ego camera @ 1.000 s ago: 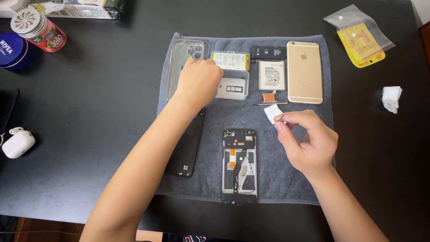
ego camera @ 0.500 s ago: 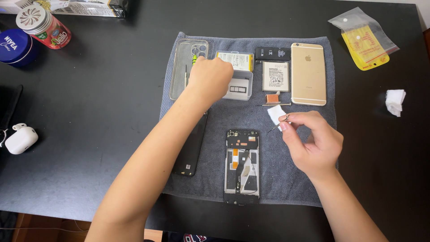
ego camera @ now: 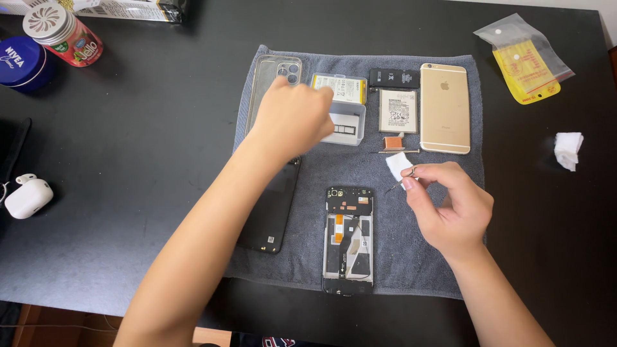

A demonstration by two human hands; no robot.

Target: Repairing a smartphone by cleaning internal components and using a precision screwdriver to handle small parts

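— What are the hands doing over there?

— The left hand (ego camera: 292, 119) reaches across the grey towel (ego camera: 308, 263) toward twelve o'clock, curled loosely over the small clear plastic tray (ego camera: 350, 122). I can't tell whether the fingers actually pinch anything; the knuckles hide them.

— And the other one?

— The right hand (ego camera: 450, 205) sits at about four o'clock on the towel. Its thumb and forefinger are pinched narrow around a thin metal tool (ego camera: 400, 182) and a small white wipe (ego camera: 398, 164), which sticks up at ten o'clock from the fingertips.

— Where's the opened phone?

— The stripped phone frame (ego camera: 349, 239) lies flat near the towel's six o'clock edge, just left of the right hand and not touched by it. A black back cover (ego camera: 273, 205) lies at its nine o'clock, partly under the left forearm.

— What's along the top?

— A clear phone case (ego camera: 267, 80) at eleven o'clock, then a yellow-edged battery (ego camera: 340, 87) touching the tray's far side, a black battery (ego camera: 394, 78), a white-labelled battery (ego camera: 398, 110) and a gold phone (ego camera: 445, 107) lying face down at one o'clock. A tiny copper part (ego camera: 393, 141) sits just below the white-labelled battery.

— Off the towel?

— On the black table (ego camera: 128, 160): a yellow item in a clear bag (ego camera: 524, 61) at two o'clock, a crumpled white wad (ego camera: 569, 149) at three, a white earbud case (ego camera: 29, 196) at nine, a blue tin (ego camera: 22, 61) and a red-labelled jar (ego camera: 61, 35) at ten
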